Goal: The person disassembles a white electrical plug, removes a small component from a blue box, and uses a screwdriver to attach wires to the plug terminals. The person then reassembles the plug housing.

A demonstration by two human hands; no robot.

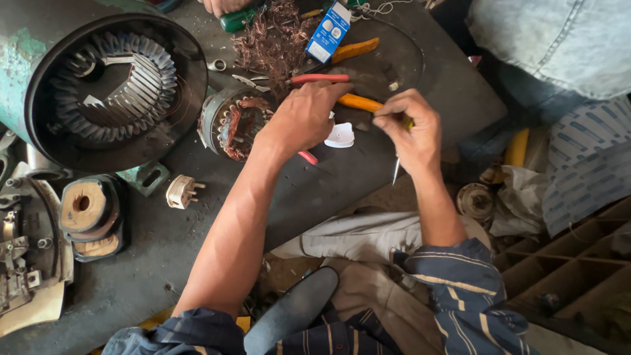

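Observation:
My left hand [305,117] reaches across the dark metal sheet [368,177] and closes over red-handled pliers [320,78]; one red handle shows above my fingers, another red tip below my wrist. My right hand [414,131] grips a screwdriver with a yellow-green handle [408,122], its thin metal shaft pointing down toward me. An orange-handled tool [359,102] lies between the two hands. A white plug cover [340,136] rests just below my left hand's fingers. A small stator with copper windings [233,121] sits left of my left wrist.
A large green motor housing [112,85] fills the upper left. A white pronged plug [182,192] and round motor parts [89,213] lie nearby. Tangled copper wire [273,39] and a blue-white box [328,31] sit at the back. Another person's hand [223,5] and denim clothing [559,39] border the top.

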